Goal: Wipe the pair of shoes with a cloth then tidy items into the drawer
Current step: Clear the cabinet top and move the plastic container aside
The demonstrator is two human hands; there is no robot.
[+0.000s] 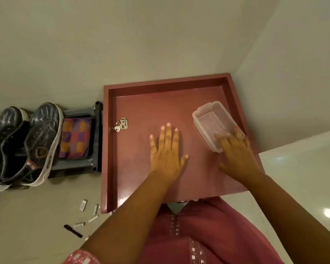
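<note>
Head view is directed steeply down onto a reddish-brown drawer [111, 149], pulled out and filling the middle and right of the frame, its near edge partly covered by the person's pink clothing. A clear plastic container [212, 122] is seen at the right of the drawer floor, its long axis running from the upper left to the lower right, its open side turned upward. The near end of it is covered by the right hand [234, 149], whose fingers are curled over the rim, so that end is held in the grip; how far the fingers reach inside cannot be made out. The left hand [166, 149] is laid flat on the drawer floor at the centre, fingers straight and spread, pointing to the top of the frame, nothing being held. A bunch of keys [120, 124] is seen near the left wall of the drawer, well apart from both hands. At the left of the frame a pair of dark shoes [25, 141] is set on a dark rack [97, 136], toes toward the top, heels cut off by the left edge. A checked cloth [75, 138] is laid just beside them. Small items, among them a black marker [72, 230], are scattered on the floor at the lower left, too small to be told apart.
</note>
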